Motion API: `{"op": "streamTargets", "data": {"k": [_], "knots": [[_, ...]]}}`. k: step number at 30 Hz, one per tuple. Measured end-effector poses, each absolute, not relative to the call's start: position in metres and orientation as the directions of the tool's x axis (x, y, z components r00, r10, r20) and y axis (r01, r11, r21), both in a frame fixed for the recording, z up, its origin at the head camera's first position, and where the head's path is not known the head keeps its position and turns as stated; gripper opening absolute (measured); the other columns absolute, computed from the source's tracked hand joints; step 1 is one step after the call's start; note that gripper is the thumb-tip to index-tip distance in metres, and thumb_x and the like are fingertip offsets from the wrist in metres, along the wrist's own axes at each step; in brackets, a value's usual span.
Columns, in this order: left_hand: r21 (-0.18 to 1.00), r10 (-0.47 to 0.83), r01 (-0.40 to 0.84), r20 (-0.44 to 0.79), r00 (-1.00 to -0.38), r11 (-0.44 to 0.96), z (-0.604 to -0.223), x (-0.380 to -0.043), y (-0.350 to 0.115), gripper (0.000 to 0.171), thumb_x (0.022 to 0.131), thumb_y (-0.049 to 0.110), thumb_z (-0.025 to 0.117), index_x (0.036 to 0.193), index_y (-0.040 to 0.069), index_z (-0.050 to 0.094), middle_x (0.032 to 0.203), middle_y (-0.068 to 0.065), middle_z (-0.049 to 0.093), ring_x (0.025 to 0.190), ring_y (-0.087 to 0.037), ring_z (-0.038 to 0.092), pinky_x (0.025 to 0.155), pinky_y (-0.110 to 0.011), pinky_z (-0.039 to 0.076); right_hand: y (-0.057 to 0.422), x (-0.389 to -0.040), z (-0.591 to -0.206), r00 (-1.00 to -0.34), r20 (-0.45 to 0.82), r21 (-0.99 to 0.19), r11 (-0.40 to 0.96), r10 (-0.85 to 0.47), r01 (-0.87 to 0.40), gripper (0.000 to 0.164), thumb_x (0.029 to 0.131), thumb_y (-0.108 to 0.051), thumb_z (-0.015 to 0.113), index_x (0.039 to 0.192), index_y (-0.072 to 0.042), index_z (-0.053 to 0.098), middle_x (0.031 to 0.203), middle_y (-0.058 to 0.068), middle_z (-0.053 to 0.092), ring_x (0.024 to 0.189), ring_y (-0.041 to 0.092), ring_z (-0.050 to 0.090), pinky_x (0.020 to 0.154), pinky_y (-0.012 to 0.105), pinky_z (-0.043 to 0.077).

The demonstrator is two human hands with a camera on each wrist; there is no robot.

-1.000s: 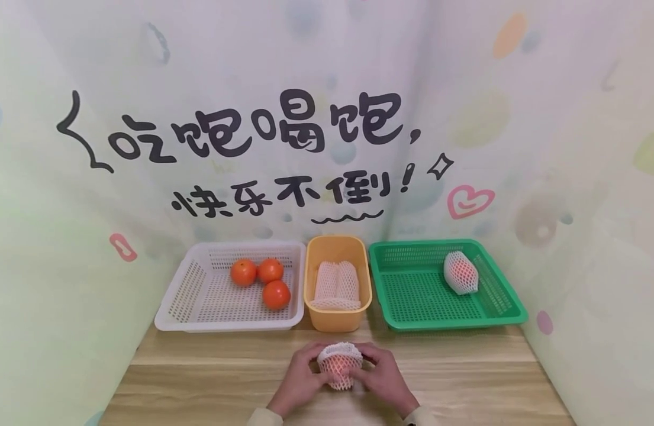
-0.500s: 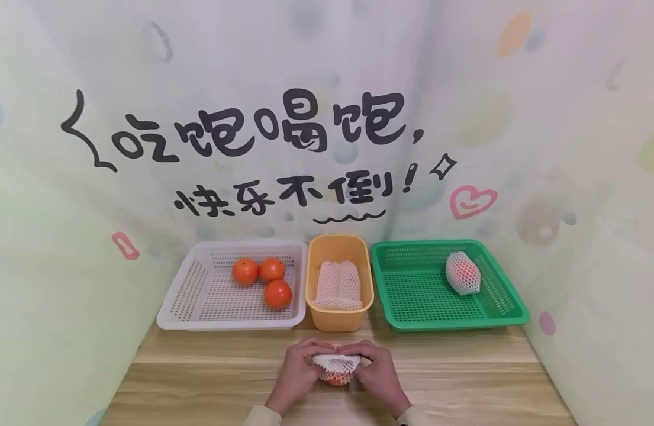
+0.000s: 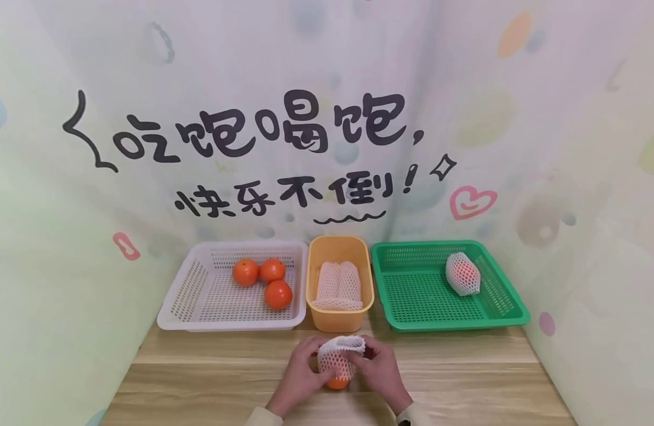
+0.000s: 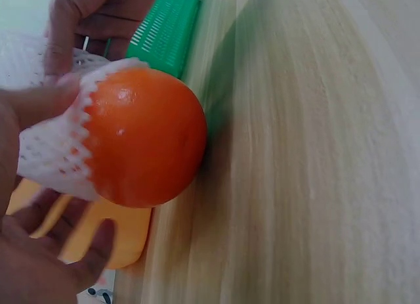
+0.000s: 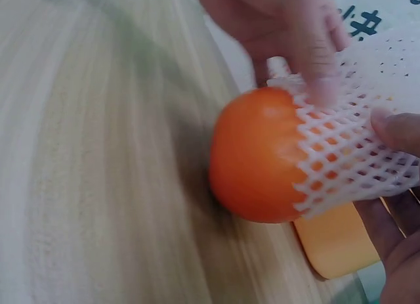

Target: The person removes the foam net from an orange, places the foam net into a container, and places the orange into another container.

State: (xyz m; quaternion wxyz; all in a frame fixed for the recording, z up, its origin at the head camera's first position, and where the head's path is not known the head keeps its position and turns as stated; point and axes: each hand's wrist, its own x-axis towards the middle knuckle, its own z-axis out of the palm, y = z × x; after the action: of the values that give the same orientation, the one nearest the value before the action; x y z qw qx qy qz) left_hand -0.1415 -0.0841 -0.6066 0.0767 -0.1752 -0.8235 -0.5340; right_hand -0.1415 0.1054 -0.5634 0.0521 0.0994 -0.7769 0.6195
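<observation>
A tomato (image 3: pixel 337 384) sits low on the wooden table between the two hands, partly inside a white foam fruit net (image 3: pixel 334 360). In the left wrist view the bare end of the tomato (image 4: pixel 147 136) sticks out beyond the net's jagged edge. The left hand (image 3: pixel 300 378) grips the netted tomato from the left, its thumb over the mesh. From the other side the right hand (image 3: pixel 382 373) pinches the net's upper part, thumb in front and fingers behind. The net's other end gapes at the top; the right wrist view shows loose mesh (image 5: pixel 387 67) there.
Behind the hands stand a white basket (image 3: pixel 199 323) with several tomatoes (image 3: pixel 277 294), a yellow bin (image 3: pixel 337 321) with folded foam nets (image 3: pixel 337 284), and a green basket (image 3: pixel 433 324) with a netted tomato (image 3: pixel 462 273). A printed curtain (image 3: pixel 327 59) hangs behind.
The net, earlier lower round the tomato and then bunched under the fingertips, now stands taller with the tomato's bottom bare. The right hand has shifted from the top to the net's right side.
</observation>
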Motion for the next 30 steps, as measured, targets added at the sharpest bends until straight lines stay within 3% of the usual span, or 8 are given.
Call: {"op": "streamTargets", "data": {"k": [6, 14, 23, 27, 30], "knots": [[0.853, 0.300, 0.297, 0.176, -0.937, 0.430, -0.613, -0.137, -0.084, 0.076, 0.064, 0.042, 0.084, 0.129, 0.031, 0.047, 0.119, 0.010, 0.051, 0.102, -0.007, 0.051, 0.084, -0.024, 0.048, 0.111, -0.149, -0.564, -0.990, 0.123, -0.976, 0.173, -0.074, -0.135, 0.021, 0.074, -0.013, 0.079, 0.093, -0.011, 0.072, 0.090, 0.005, 0.071, 0.081, 0.011, 0.067, 0.068, 0.024, 0.056], [0.852, 0.343, 0.313, 0.170, -0.924, 0.421, -0.615, -0.139, -0.088, 0.073, 0.065, 0.038, 0.084, 0.129, 0.027, 0.048, 0.120, 0.010, 0.051, 0.103, -0.007, 0.052, 0.083, -0.024, 0.050, 0.122, -0.168, -0.550, -0.985, 0.129, -0.972, 0.179, -0.117, -0.149, 0.025, 0.076, -0.024, 0.077, 0.099, -0.014, 0.071, 0.091, 0.005, 0.072, 0.082, 0.012, 0.067, 0.070, 0.024, 0.056], [0.845, 0.391, 0.420, 0.283, -0.876, 0.331, -0.618, -0.141, -0.091, 0.065, 0.066, 0.028, 0.085, 0.122, 0.017, 0.054, 0.119, 0.000, 0.053, 0.105, -0.011, 0.053, 0.081, -0.027, 0.051, 0.124, -0.187, -0.477, -0.967, 0.200, -0.928, 0.286, -0.155, -0.238, 0.021, 0.082, -0.018, 0.073, 0.100, -0.008, 0.069, 0.086, 0.008, 0.071, 0.077, 0.013, 0.064, 0.065, 0.024, 0.054], [0.847, 0.390, 0.419, 0.283, -0.876, 0.327, -0.618, -0.140, -0.091, 0.066, 0.065, 0.028, 0.085, 0.122, 0.016, 0.054, 0.118, 0.000, 0.053, 0.105, -0.011, 0.053, 0.081, -0.027, 0.051, 0.124, -0.210, -0.471, -0.977, 0.149, -0.927, 0.323, -0.153, -0.192, 0.025, 0.082, -0.031, 0.072, 0.101, -0.014, 0.070, 0.085, 0.004, 0.069, 0.075, 0.013, 0.060, 0.063, 0.024, 0.051], [0.856, 0.392, 0.396, 0.256, -0.884, 0.333, -0.618, -0.141, -0.091, 0.066, 0.066, 0.030, 0.085, 0.122, 0.018, 0.054, 0.119, 0.002, 0.053, 0.106, -0.011, 0.052, 0.082, -0.027, 0.051, 0.122, -0.229, -0.470, -0.986, 0.087, -0.935, 0.329, -0.139, -0.129, 0.028, 0.081, -0.037, 0.071, 0.101, -0.018, 0.070, 0.086, 0.003, 0.069, 0.075, 0.014, 0.061, 0.065, 0.031, 0.054]]}}
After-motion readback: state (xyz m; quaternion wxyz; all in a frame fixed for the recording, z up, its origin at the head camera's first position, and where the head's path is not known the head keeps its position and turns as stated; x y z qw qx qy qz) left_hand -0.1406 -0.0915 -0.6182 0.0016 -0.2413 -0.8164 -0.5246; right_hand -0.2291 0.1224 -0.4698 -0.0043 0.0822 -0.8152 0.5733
